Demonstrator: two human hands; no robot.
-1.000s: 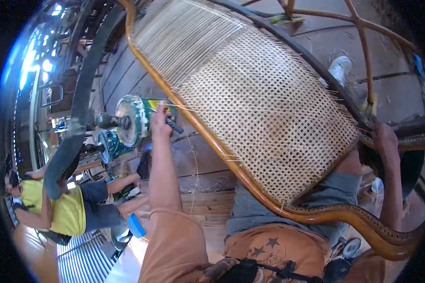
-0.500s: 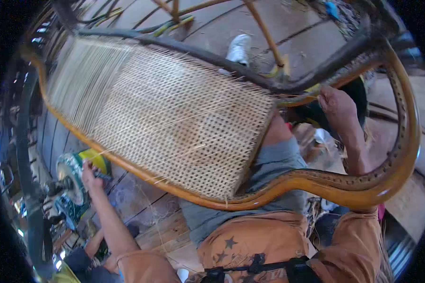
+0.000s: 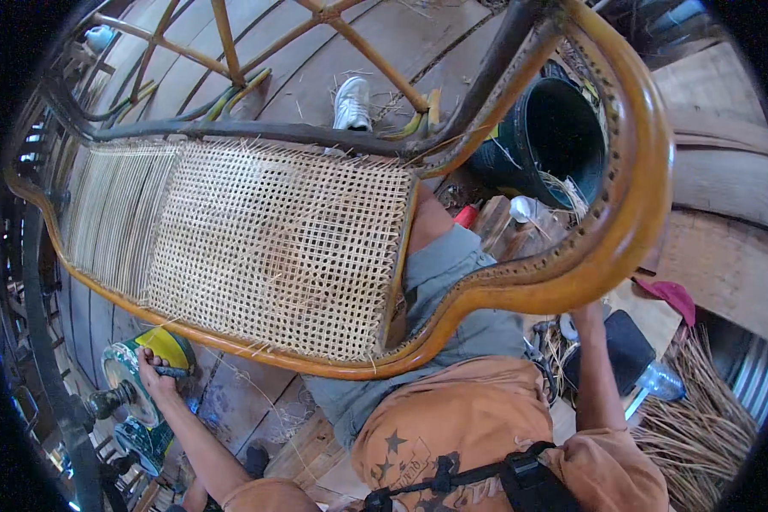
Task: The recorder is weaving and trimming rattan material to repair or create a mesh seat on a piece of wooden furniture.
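Most of the cane seat panel [image 3: 273, 247] is woven, its left end still bare strands; left hand [image 3: 155, 375] grips a dark tool, right hand's [image 3: 587, 314] fingers can't be made out behind the chair frame [image 3: 572, 273].

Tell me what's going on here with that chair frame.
A person sits on a plank floor with a curved wooden chair frame across their lap; its woven cane panel is partly done, with loose strand ends sticking out. The left hand grips a small dark handle beside a green and yellow round tin. The right hand reaches up under the frame's rail. A dark bucket and a bundle of cane strips lie nearby.
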